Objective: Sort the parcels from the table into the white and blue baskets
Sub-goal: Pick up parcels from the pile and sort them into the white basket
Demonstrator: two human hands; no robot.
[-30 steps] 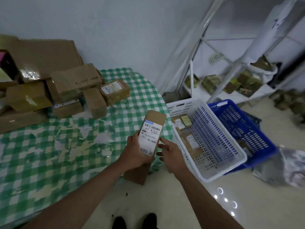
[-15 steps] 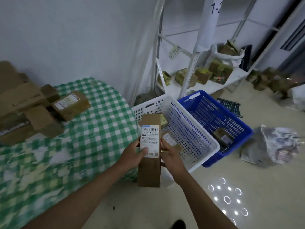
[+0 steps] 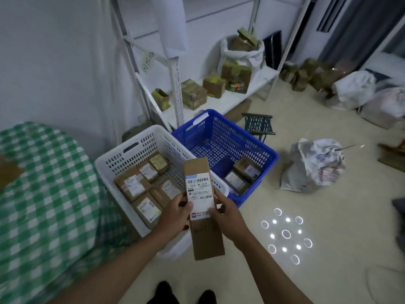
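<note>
Table (image 3: 43, 194) with green-check cloth is sitting at far left; no parcels on the part showing, only a blurred brown patch at its edge.

White basket (image 3: 109, 159) is standing on the floor just beside the table, already carrying about half a dozen small brown labelled boxes.

Left hand (image 3: 175, 216) is gripping the left long edge of the long parcel (image 3: 202, 207), thumb lying over the label's margin. Right hand (image 3: 228, 218) is gripping the opposite edge, thumb likewise on the label. Both hands are clamped on it; neither is nearer to it than the other.

The parcel is hanging in the air, its long axis running away from the person, far end over the rim where the two baskets meet. Brown card, narrow, white barcode label facing up.

Blue basket (image 3: 258, 148) is touching the white one on the right, holding two small boxes.

Judgement: the drop turns on a short swing, left for white, right for blue; the label is probably deciding which.
</note>
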